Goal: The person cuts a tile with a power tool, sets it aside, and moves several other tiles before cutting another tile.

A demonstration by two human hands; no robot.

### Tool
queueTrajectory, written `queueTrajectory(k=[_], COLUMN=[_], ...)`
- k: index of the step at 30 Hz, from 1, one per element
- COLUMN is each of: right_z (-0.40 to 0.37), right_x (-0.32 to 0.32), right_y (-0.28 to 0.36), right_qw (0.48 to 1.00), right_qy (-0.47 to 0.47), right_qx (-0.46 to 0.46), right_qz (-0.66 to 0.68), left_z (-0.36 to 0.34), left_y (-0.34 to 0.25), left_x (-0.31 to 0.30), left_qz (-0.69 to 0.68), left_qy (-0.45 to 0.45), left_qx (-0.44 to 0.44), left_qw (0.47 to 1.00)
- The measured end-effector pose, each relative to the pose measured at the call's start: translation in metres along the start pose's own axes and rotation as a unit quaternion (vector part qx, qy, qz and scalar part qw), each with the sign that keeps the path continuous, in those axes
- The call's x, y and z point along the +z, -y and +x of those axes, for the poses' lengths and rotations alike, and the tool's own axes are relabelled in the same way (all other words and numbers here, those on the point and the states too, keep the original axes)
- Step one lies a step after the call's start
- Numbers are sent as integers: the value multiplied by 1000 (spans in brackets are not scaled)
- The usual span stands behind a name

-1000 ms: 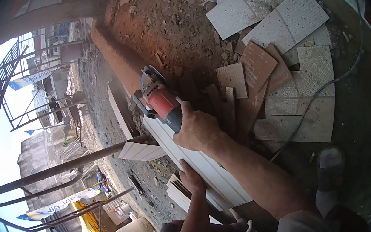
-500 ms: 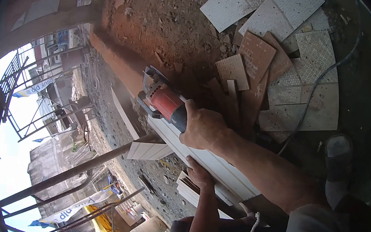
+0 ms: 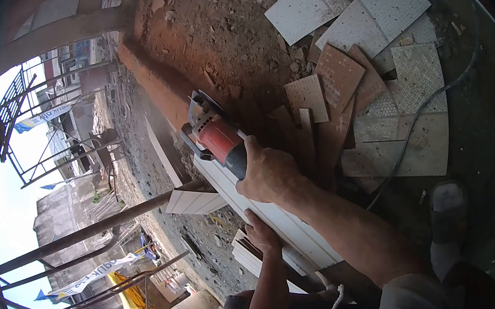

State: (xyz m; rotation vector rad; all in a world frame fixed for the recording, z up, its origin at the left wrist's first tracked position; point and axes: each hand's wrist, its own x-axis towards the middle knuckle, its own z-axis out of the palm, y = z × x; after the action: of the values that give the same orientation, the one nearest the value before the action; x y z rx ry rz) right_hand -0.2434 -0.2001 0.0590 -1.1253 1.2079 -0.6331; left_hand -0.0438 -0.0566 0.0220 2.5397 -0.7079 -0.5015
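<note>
My right hand (image 3: 273, 173) is wrapped around the dark rear body of a red power cutter (image 3: 219, 140). The cutter's metal guard and base face the upper left, over the far end of a long white striped tile (image 3: 266, 205). Reddish dust hangs beyond the cutter; its blade cannot be made out. Lower down, my left hand (image 3: 263, 235) holds the near long edge of the same tile, one finger lying on its top face. Below that hand are more stacked white tiles (image 3: 247, 254).
Loose brown tiles (image 3: 339, 73) and pale patterned tiles (image 3: 418, 70) lie at the upper right. A cable (image 3: 415, 122) crosses them. A foot (image 3: 449, 198) stands at the right. A metal pole (image 3: 96, 227) runs across the lower left, near a short striped piece (image 3: 195, 202).
The whole view has shifted slightly to the left. Both hands keep their holds, and the cutter stays in nearly the same place on the tile.
</note>
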Motion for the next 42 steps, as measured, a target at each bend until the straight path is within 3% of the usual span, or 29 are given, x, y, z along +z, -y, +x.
queueTrajectory(k=[42], right_z=[-15], right_x=[-4], right_y=[-5], right_qw=[1000], right_qy=[10], right_qx=[2], right_qz=[8], left_z=[-7], left_y=[-7], left_x=[0], left_qz=[45], left_qy=[-6], left_qx=[-2], left_qw=[999])
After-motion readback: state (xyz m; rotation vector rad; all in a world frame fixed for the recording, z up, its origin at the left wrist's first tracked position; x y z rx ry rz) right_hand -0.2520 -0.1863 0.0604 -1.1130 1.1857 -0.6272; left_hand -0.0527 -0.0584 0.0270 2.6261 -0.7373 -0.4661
